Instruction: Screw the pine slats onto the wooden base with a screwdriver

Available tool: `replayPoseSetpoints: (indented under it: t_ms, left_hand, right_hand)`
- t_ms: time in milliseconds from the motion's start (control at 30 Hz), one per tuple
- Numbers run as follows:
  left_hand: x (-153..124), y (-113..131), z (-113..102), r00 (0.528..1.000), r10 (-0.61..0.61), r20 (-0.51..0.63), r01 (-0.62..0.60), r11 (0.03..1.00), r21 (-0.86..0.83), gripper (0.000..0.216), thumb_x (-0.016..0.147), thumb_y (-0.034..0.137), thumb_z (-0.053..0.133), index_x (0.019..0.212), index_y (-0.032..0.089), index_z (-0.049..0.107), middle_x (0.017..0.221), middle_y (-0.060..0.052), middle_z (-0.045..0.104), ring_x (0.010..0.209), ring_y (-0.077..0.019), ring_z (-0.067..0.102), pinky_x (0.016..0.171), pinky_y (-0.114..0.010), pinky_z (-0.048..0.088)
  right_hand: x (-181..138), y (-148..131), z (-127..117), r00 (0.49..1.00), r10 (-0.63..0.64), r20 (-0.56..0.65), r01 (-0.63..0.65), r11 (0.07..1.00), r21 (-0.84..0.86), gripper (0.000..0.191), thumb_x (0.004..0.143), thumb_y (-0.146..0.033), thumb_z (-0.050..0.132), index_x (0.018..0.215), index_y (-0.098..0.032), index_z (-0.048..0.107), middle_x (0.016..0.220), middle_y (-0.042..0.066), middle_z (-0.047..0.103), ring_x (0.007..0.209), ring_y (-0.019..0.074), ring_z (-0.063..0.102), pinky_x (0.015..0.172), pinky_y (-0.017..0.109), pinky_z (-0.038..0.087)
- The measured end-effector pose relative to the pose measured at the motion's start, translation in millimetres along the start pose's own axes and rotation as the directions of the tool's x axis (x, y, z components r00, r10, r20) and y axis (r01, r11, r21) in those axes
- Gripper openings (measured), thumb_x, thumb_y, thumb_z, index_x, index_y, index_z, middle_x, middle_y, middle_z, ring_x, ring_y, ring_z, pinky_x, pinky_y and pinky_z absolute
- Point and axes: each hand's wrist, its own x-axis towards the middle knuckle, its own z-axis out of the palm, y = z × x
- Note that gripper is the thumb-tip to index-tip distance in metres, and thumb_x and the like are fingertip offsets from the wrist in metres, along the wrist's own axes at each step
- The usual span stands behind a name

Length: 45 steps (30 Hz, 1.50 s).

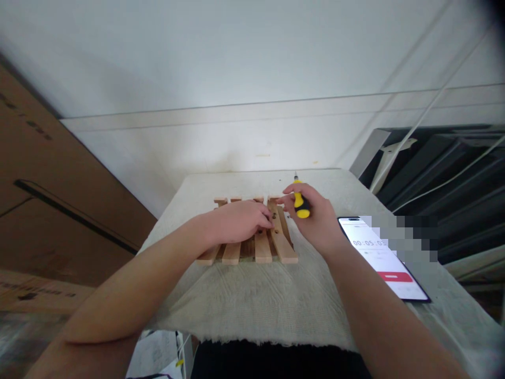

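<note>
A small slatted wooden piece (232,252) lies on the cloth-covered table in front of me, with dark holes or screw heads in its right-hand slats. Across its middle rests my left hand (240,221), fingers bent and drawn together near a hole in the slats. Whatever is at those fingertips is too small or hidden to make out. My right hand (311,210) holds a screwdriver (302,210) with a yellow and black handle, its tip pointing away from me toward the wall. The right fingertips come close to the rightmost slat.
A phone (384,263) showing a running timer lies right of my right forearm. The table's cloth (268,300) ends in a frayed front edge. Behind is a white wall (252,142); a large cardboard box (59,173) stands left, dark panels (442,179) lean at right.
</note>
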Motion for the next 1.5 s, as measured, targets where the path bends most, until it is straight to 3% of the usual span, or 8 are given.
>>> replayPoseSetpoints:
  t_ms: [133,267,500,767,900,1067,1300,1500]
  left_hand:
    - [-1,1,-2,1.0,-0.007,0.013,0.007,1.0,-0.027,0.037,0.088,0.005,0.047,0.112,0.019,0.071,0.119,-0.007,0.068,0.11,-0.0171,0.061,0.097,-0.03,0.044]
    - [-1,1,-2,1.0,-0.022,-0.006,0.022,0.999,-0.029,0.038,0.087,0.004,0.047,0.11,0.021,0.072,0.121,-0.007,0.067,0.112,-0.0172,0.061,0.098,-0.031,0.045]
    - [-1,1,-1,1.0,-0.008,-0.006,0.008,1.0,-0.029,0.036,0.087,0.004,0.048,0.109,0.016,0.073,0.122,-0.01,0.067,0.114,-0.0193,0.061,0.1,-0.031,0.044]
    - [0,1,-2,0.999,-0.037,0.014,0.037,0.998,-0.056,0.037,0.087,0.004,0.047,0.11,0.019,0.072,0.122,-0.008,0.067,0.113,-0.0187,0.061,0.099,-0.033,0.045]
    - [-2,2,-2,0.999,-0.05,0.017,0.051,0.997,-0.05,0.039,0.087,0.003,0.046,0.11,0.021,0.072,0.123,-0.006,0.067,0.114,-0.0173,0.061,0.099,-0.031,0.044]
    - [-2,3,-4,0.999,-0.053,0.008,0.053,0.997,-0.064,0.04,0.086,0.002,0.046,0.11,0.02,0.072,0.122,-0.007,0.067,0.111,-0.0174,0.062,0.097,-0.032,0.045]
    - [-2,4,-5,0.997,-0.072,0.026,0.072,0.997,-0.038,0.039,0.086,0.003,0.048,0.112,0.021,0.072,0.125,-0.005,0.066,0.114,-0.0178,0.061,0.098,-0.031,0.045]
    - [-2,4,-4,0.999,-0.051,0.005,0.051,0.999,0.006,0.039,0.086,0.003,0.047,0.111,0.021,0.072,0.126,-0.006,0.066,0.115,-0.0171,0.06,0.1,-0.03,0.044]
  right_hand:
    - [1,-5,-1,0.977,0.167,-0.132,-0.129,0.957,0.26,0.032,0.091,-0.051,0.049,0.105,-0.023,0.057,0.063,-0.002,0.062,0.049,0.0112,0.056,0.046,0.025,0.042]
    - [4,-3,-1,0.965,0.181,-0.192,-0.127,0.956,0.263,0.043,0.089,-0.058,0.049,0.109,-0.021,0.062,0.053,-0.006,0.049,0.045,0.0092,0.046,0.043,0.023,0.036]
    - [7,6,5,0.963,0.211,-0.165,-0.153,0.938,0.31,0.035,0.076,-0.039,0.071,0.108,-0.025,0.063,0.091,-0.001,0.064,0.062,0.0094,0.057,0.061,0.028,0.052]
    - [8,12,2,0.92,0.263,-0.29,-0.211,0.958,0.196,0.031,0.078,-0.049,0.067,0.085,-0.019,0.066,0.068,-0.001,0.061,0.057,0.0117,0.054,0.051,0.025,0.045]
    - [10,8,0,0.892,0.329,-0.309,-0.222,0.916,0.334,0.028,0.077,-0.043,0.069,0.09,-0.02,0.063,0.069,-0.001,0.06,0.055,0.011,0.055,0.043,0.023,0.042]
    - [13,2,-3,0.912,0.3,-0.28,-0.139,0.868,0.478,0.027,0.076,-0.031,0.068,0.099,-0.022,0.059,0.105,0.005,0.067,0.083,0.0148,0.068,0.071,0.03,0.057]
    - [9,0,-2,0.936,0.199,-0.29,-0.116,0.953,0.281,0.032,0.081,-0.04,0.066,0.106,-0.022,0.057,0.088,0.003,0.068,0.071,0.014,0.064,0.057,0.027,0.052]
    - [5,1,-1,0.973,0.132,-0.188,-0.122,0.99,0.064,0.029,0.082,-0.043,0.066,0.101,-0.021,0.064,0.082,0.001,0.067,0.07,0.0138,0.061,0.065,0.031,0.052]
